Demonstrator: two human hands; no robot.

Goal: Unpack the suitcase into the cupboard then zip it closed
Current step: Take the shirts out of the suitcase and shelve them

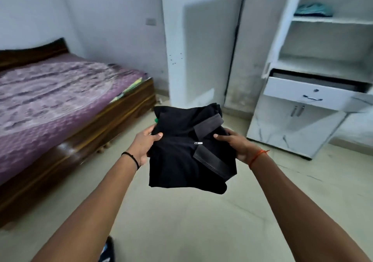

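**Folded black clothes held out toward the open cupboard**

Ahead on the right, white cupboard (286, 45), doors open, shelves bare but for a teal garment (313, 10) on the upper shelf; drawer (308, 93) below pulled partly out. On the left, wooden bed (113, 118) under a purple cover (56, 88). In mid-air over the pale floor, between bed and cupboard, a folded stack of black clothes (177, 160): dark, matte, roughly square, two grey bands crossing its right side, a small silver zip pull near the centre, a speck of green at the far left corner. Long axis running away from the body, far edge tipped slightly right toward the cupboard. Left hand (144, 143) gripping the left edge, thumb curled on top. Right hand (235, 142) gripping the right edge, thumb likewise over the cloth.
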